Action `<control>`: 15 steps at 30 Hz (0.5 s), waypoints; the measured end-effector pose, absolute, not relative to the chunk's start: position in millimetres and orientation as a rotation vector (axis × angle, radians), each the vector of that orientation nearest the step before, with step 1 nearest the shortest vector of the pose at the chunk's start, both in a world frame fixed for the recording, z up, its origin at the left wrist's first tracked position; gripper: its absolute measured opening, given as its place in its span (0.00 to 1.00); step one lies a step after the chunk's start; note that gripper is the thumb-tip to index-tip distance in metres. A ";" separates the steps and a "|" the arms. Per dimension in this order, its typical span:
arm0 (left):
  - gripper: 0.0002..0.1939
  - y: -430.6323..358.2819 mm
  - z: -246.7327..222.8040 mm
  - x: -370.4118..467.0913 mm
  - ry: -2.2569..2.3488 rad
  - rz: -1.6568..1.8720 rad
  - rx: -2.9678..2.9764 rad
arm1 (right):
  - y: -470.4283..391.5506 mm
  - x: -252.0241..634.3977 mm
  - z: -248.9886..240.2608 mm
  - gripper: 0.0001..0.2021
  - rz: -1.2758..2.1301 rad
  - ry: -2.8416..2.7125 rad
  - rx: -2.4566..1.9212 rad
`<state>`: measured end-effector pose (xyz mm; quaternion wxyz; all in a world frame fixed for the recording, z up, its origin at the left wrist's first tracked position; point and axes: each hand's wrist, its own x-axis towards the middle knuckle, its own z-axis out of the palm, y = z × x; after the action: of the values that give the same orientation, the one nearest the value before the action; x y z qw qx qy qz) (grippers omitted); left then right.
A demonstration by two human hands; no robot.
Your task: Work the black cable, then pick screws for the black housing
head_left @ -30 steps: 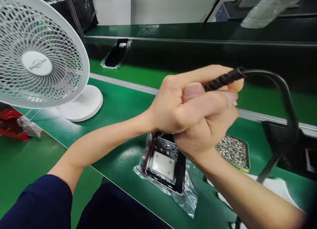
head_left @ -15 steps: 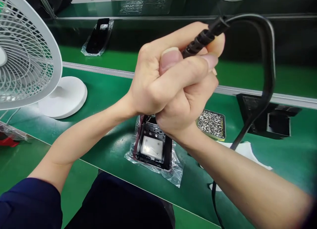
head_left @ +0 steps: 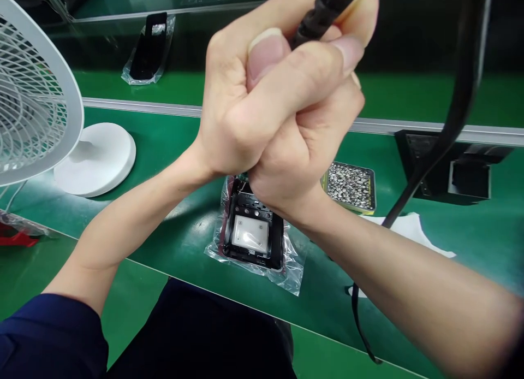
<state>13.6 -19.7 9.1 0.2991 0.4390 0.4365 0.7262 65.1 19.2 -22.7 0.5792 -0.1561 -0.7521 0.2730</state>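
My left hand (head_left: 241,95) and my right hand (head_left: 311,117) are pressed together, fingers wrapped round a black ribbed cable end (head_left: 323,16) high in the view. A thick black cable (head_left: 460,95) loops down on the right and passes behind my right forearm. Below the hands, a black device housing (head_left: 276,240) with a silver metal plate (head_left: 250,233) lies on clear plastic wrap (head_left: 292,278). My hands hide its upper part. Whatever else sits inside the fists is hidden.
A white fan (head_left: 69,95) stands at the left. A tray of small metal parts (head_left: 351,187), white paper (head_left: 403,231) and a black holder (head_left: 436,177) are at the right. On the back shelf lies a wrapped black panel (head_left: 149,48).
Both hands appear higher and larger, still clasped round the cable end. The cable loop has shifted right and up, partly out of frame. The table items sit slightly higher in view.
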 end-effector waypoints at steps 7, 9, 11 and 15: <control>0.07 -10.2 8.0 10.9 0.884 1.871 1.851 | 15.8 71.2 -16.6 0.10 0.672 -1.711 -0.361; 0.09 -9.4 8.1 10.2 0.898 1.891 1.831 | 15.1 72.0 -14.1 0.11 0.713 -1.750 -0.433; 0.07 -10.1 8.7 10.3 0.939 1.901 1.837 | 16.5 73.1 -13.7 0.11 0.699 -1.778 -0.452; 0.07 -8.9 8.8 9.5 0.915 1.881 1.861 | 22.7 76.3 -18.6 0.10 0.659 -1.788 -0.318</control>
<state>9.5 -8.9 8.8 0.1701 0.6549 0.3220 0.6622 76.3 22.7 -18.6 0.5687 -0.1352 -0.7613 0.2805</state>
